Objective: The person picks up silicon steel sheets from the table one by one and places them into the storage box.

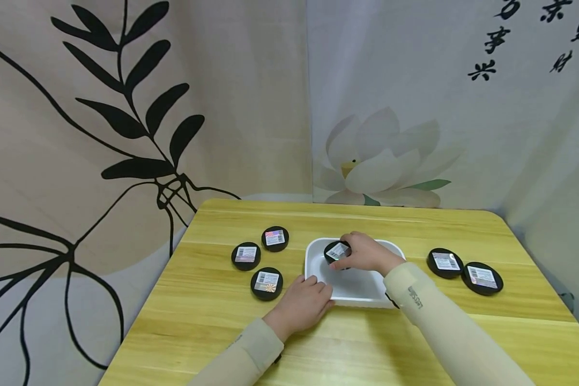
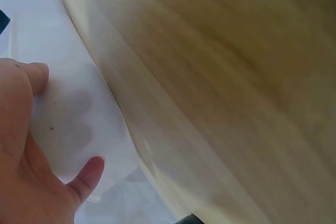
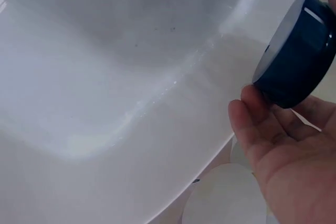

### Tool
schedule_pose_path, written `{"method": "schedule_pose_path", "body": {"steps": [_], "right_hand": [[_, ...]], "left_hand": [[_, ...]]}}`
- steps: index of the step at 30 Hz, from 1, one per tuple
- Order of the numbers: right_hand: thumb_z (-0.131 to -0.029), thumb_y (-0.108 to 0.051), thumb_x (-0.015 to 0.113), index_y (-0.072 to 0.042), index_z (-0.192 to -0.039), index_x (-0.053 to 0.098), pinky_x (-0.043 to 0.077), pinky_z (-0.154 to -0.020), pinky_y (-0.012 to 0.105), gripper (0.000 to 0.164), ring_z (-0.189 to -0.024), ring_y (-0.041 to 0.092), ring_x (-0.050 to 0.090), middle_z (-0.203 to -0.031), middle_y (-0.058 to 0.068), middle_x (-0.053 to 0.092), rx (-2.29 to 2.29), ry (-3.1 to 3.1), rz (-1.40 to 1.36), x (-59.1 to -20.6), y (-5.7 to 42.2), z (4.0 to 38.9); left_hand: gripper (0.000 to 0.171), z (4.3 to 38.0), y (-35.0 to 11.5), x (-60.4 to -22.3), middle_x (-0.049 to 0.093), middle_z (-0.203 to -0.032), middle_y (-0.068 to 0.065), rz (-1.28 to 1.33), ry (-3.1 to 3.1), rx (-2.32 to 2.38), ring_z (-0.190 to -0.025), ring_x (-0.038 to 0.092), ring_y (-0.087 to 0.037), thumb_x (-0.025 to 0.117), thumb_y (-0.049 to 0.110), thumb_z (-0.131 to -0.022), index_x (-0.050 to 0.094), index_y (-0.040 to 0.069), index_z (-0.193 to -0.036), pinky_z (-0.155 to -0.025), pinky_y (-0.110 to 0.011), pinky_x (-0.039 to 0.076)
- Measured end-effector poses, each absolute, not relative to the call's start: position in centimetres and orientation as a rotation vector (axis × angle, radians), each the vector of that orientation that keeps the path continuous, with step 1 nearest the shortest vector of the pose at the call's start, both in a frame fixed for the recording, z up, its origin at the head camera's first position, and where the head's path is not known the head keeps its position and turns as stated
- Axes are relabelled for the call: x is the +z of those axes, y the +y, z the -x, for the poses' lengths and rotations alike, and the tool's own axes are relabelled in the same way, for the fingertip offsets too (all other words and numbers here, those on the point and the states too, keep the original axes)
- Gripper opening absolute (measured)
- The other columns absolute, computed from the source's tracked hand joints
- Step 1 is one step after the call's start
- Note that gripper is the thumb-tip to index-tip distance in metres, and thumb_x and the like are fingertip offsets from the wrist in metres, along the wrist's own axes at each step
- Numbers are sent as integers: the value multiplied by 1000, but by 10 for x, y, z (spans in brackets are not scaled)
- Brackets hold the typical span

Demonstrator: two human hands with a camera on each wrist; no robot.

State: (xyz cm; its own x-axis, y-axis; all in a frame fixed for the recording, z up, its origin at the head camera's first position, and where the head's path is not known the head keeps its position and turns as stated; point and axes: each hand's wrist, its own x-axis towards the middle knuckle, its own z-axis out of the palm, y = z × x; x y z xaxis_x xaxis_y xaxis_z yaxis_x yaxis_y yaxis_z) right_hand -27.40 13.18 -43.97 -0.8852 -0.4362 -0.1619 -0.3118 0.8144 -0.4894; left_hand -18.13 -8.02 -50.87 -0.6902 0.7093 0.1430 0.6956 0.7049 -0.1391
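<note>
A round black jar [image 1: 337, 251] with a pale barcode label is pinched by the fingers and thumb of my right hand [image 1: 366, 254], over the back left part of a white tray [image 1: 362, 287]. From the right wrist, the jar [image 3: 299, 56] appears tilted beside the tray's rim, its dark side wall facing the camera. My left hand [image 1: 305, 303] grips the tray at its near left corner. In the left wrist view the thumb [image 2: 89, 177] lies against the tray's white outer wall [image 2: 73, 114], with another finger bent higher up.
On the wooden table [image 1: 198, 332], several more black labelled jars lie flat: a back one [image 1: 275, 238], a left one [image 1: 246, 255] and a front one [image 1: 267, 283] left of the tray, two [image 1: 445, 262] side by side at the right. A printed curtain [image 1: 251, 107] hangs behind.
</note>
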Motion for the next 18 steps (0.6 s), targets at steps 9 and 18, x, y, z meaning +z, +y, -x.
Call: {"method": "schedule_pose_path", "body": {"steps": [9, 18], "right_hand": [[-77, -53, 83, -1, -125, 60, 46, -77, 34, 74, -90, 20, 55, -106, 8, 62, -679, 2746, 609, -441, 127, 277], [-74, -52, 85, -1, -126, 61, 48, -82, 35, 77, -94, 20, 57, -109, 8, 63, -673, 2746, 695, -445, 125, 280]], "left_hand": [[28, 182, -80, -508, 65, -97, 11, 1137, -2753, 109, -89, 52, -12, 40, 46, -107, 54, 23, -100, -80, -30, 41], [27, 182, -81, -508, 64, -96, 11, 1148, -2730, 103, -90, 53, -12, 41, 46, -107, 54, 23, -100, -82, -31, 42]]}}
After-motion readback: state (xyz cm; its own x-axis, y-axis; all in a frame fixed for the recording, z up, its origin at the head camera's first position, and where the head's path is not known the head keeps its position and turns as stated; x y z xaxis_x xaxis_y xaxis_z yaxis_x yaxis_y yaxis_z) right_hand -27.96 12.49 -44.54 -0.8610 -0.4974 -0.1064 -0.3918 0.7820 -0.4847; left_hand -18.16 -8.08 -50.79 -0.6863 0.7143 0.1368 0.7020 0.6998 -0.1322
